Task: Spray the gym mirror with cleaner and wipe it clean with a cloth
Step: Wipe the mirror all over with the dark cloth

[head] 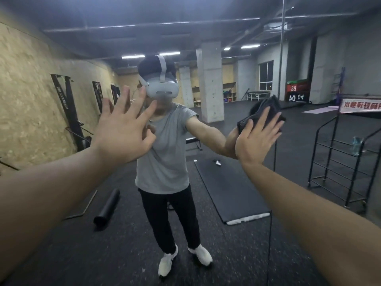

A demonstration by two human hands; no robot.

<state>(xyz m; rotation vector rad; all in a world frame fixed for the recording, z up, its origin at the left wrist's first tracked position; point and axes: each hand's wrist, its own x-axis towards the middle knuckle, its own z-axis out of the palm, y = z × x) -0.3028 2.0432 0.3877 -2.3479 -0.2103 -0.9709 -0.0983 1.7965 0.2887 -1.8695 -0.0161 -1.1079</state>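
Observation:
The gym mirror (237, 79) fills the whole view and shows a reflection of a person in a grey shirt with a headset. My right hand (255, 139) presses a dark folded cloth (266, 109) flat against the glass with straight fingers, right of centre. My left hand (125, 129) is raised in front of the mirror left of centre, fingers spread and straight, holding nothing. Whether it touches the glass I cannot tell. No spray bottle shows in either hand.
Everything else is reflection: a black wire shelf rack (342, 162) holding a bottle at the right, a dark exercise mat (228, 188) and a rolled mat (107, 207) on the floor, a concrete pillar (210, 81), wooden wall panels at the left.

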